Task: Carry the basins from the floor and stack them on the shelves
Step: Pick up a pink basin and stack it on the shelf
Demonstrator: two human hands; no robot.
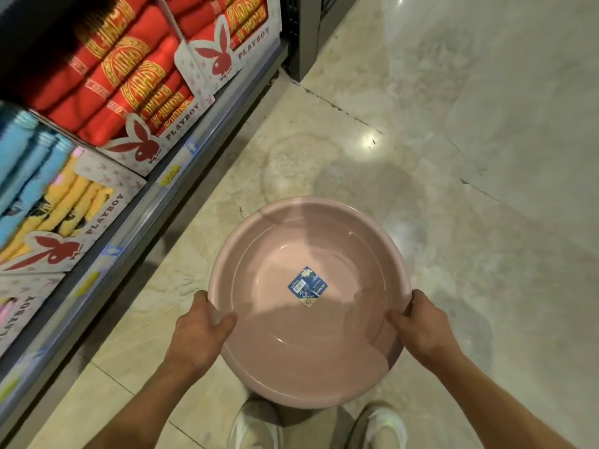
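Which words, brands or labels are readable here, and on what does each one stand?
"PLAYBOY": on the white towel boxes on the shelf.
Gold letters on the red towels: unreadable.
Blue sticker inside the basin: too small.
Shelf price tags: blurred.

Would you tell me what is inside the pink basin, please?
Only a blue label stuck at the pink basin bottom; thumbs of left hand and right hand hook inside.

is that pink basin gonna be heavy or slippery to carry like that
Probably light: the pink basin is empty and looks like thin plastic. Its glossy surface may be slippery, so the left hand and right hand gripping opposite rims helps. It looks stiff enough to hold its round shape.
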